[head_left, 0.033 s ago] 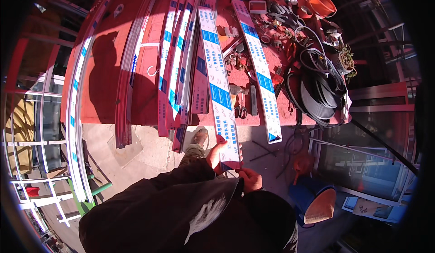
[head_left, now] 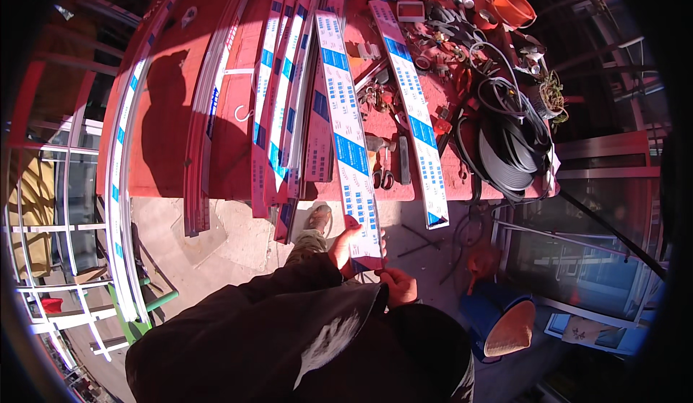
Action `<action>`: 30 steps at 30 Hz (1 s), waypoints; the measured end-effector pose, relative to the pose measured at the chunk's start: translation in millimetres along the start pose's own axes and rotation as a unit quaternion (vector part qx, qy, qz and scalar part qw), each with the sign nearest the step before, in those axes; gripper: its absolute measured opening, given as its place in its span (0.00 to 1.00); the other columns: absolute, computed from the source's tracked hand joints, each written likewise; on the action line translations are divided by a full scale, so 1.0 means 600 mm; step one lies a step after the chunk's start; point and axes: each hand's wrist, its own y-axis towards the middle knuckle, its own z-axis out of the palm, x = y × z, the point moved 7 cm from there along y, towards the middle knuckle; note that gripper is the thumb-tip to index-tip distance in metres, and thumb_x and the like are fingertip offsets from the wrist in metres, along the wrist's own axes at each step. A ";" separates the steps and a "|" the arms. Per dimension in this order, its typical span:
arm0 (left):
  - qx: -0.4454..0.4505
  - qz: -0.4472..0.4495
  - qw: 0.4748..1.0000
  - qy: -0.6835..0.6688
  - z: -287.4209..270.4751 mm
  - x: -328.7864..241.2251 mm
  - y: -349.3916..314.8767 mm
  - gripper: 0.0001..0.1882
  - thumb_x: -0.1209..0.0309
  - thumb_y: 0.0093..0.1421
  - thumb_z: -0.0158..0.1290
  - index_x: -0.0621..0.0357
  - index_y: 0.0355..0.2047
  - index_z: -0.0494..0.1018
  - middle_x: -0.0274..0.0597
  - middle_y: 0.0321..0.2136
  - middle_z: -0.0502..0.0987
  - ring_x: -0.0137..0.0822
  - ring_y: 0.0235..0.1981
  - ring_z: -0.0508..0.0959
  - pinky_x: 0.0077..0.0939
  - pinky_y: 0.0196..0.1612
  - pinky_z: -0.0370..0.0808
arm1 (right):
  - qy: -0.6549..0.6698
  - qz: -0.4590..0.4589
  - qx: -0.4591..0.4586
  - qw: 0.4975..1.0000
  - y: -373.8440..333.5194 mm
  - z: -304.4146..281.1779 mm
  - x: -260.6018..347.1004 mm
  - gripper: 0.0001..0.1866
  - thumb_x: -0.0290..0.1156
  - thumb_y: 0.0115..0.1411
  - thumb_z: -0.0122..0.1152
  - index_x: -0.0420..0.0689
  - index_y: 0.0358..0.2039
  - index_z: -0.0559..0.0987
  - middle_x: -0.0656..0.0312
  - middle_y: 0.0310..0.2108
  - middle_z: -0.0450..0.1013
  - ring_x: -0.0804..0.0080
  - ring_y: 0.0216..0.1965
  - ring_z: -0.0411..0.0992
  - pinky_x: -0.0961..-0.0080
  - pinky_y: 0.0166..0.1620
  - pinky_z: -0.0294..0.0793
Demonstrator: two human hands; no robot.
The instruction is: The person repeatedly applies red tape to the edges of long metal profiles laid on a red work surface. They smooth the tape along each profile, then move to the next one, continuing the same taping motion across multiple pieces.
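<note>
A long flat profile strip (head_left: pixel 349 136), wrapped in white film with blue printed bands, runs from the red table over its near edge toward me. My left hand (head_left: pixel 344 248) is closed round the strip near its close end, thumb on top and fingertips showing at the far side. My right hand (head_left: pixel 399 286) is closed at the strip's near corner, thumb and fingers pinched together there. Whether it grips the strip itself or a bit of its film is too small to tell. Another similar strip (head_left: pixel 411 100) lies to the right, its end jutting past the table edge.
The red table (head_left: pixel 166 165) bears several more wrapped profiles (head_left: pixel 278 107) on the left. Scissors (head_left: pixel 383 178), a coil of black rubber strip (head_left: pixel 509 150), loose hardware and an orange bucket (head_left: pixel 512 5) lie right. A blue bin (head_left: pixel 498 316) stands on the floor beside me.
</note>
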 end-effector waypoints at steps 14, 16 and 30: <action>0.019 0.013 1.000 0.012 0.009 -0.002 0.000 0.30 0.52 0.59 0.46 0.68 0.50 0.63 0.51 0.39 0.73 0.47 0.41 0.75 0.40 0.48 0.71 | -0.051 -0.031 -0.023 0.998 0.002 -0.003 0.000 0.09 0.28 0.54 0.57 0.35 0.29 0.80 0.67 0.14 0.71 0.85 0.16 0.65 0.84 0.20 0.62; 0.015 0.014 1.000 0.016 0.009 0.001 0.000 0.31 0.52 0.58 0.47 0.69 0.50 0.63 0.52 0.39 0.73 0.48 0.41 0.75 0.41 0.48 0.71 | -0.072 -0.030 -0.022 0.997 0.002 -0.006 -0.005 0.09 0.29 0.54 0.57 0.36 0.30 0.80 0.68 0.14 0.71 0.85 0.16 0.65 0.84 0.20 0.62; 0.232 0.060 0.957 0.161 0.258 -0.122 -0.074 0.31 0.56 0.51 0.51 0.63 0.50 0.59 0.47 0.37 0.70 0.47 0.43 0.72 0.52 0.58 0.58 | 0.510 -0.116 0.287 0.802 0.018 0.003 0.164 0.21 0.44 0.65 0.40 0.46 0.18 0.64 0.65 0.14 0.55 0.69 0.20 0.59 0.59 0.36 0.69</action>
